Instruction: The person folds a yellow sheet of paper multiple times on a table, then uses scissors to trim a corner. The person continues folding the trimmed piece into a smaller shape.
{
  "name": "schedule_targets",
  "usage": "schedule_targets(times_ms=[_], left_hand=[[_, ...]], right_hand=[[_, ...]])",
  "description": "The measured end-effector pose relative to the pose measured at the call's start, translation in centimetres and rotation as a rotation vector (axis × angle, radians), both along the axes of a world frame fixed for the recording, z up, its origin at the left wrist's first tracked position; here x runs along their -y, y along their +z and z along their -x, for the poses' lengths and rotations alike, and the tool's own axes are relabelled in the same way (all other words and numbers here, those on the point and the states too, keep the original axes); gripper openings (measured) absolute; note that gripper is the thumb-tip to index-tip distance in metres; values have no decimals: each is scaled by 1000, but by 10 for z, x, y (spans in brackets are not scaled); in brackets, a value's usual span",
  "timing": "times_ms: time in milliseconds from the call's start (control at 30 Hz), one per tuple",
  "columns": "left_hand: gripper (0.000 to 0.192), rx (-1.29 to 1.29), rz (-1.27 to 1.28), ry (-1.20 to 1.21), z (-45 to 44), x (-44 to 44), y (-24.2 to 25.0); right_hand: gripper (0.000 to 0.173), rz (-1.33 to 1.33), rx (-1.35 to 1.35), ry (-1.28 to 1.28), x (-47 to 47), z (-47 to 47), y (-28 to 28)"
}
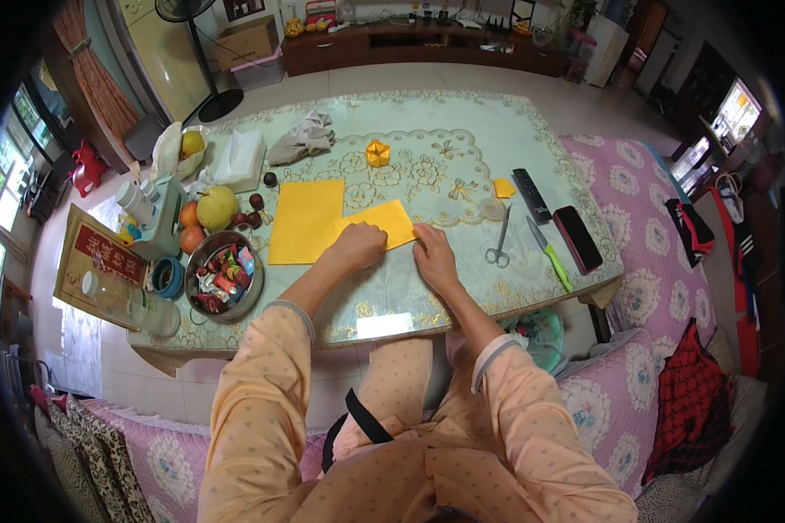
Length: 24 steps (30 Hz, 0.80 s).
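A folded strip of yellow paper (392, 219) lies slanted on the table, its left part overlapping a larger yellow sheet or stack (306, 219). My left hand (361, 245) is curled into a fist and rests on the folded strip, covering its lower middle. At the strip's right end, my right hand (435, 256) touches the corner with its fingertips. Whether those fingers pinch the paper is not clear. Beyond the hands stands a small folded golden paper piece (377, 153). Another flat yellow folded piece (504, 188) lies to the right.
Scissors (498, 253), a green-handled knife (551, 255), a remote control (530, 195) and a smartphone (577, 239) lie at right. Leftward stand a metal bowl of wrapped sweets (227, 278), a pear (217, 208), a plastic bottle (154, 314), a tissue pack (241, 157) and a grey cloth (303, 138).
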State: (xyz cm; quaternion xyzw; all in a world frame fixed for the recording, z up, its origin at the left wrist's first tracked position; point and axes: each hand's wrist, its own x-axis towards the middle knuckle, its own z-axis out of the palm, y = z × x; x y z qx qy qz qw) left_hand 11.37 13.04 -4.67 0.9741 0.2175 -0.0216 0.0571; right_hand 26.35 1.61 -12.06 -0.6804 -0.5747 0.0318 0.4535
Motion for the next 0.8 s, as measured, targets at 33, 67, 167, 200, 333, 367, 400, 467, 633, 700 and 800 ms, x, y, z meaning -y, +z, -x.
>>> schedule_targets(times_ms=[33, 67, 167, 200, 333, 367, 400, 467, 633, 700, 800], left_hand=[[16, -12, 13, 10, 0, 1, 3], [16, -21, 14, -2, 0, 1, 5], [17, -33, 13, -39, -1, 0, 6], [17, -26, 10, -49, -1, -3, 3], [19, -36, 24, -26, -4, -5, -3], [17, -43, 20, -21, -4, -3, -2], [17, -50, 15, -16, -5, 1, 2], [17, -53, 9, -19, -5, 3, 3], [16, -4, -10, -30, -4, 0, -8], [16, 13, -21, -41, -4, -1, -11], [17, 27, -37, -50, -3, -2, -11]], right_hand=[[37, 0, -6, -22, 0, -1, 0], [39, -1, -13, -45, 0, -1, -1], [41, 5, 15, -77, 0, -4, -3], [42, 7, 33, -81, -1, -4, -3], [43, 30, 67, -42, -1, -4, -2], [44, 35, 67, -34, 0, -4, -2], [44, 38, 68, -27, 0, -4, -2], [45, 55, 26, 1, 1, -5, -1], [46, 77, -68, 48, 1, -8, -1], [47, 65, -99, 68, 0, -9, -2], [49, 53, -161, 100, 0, -11, -4]])
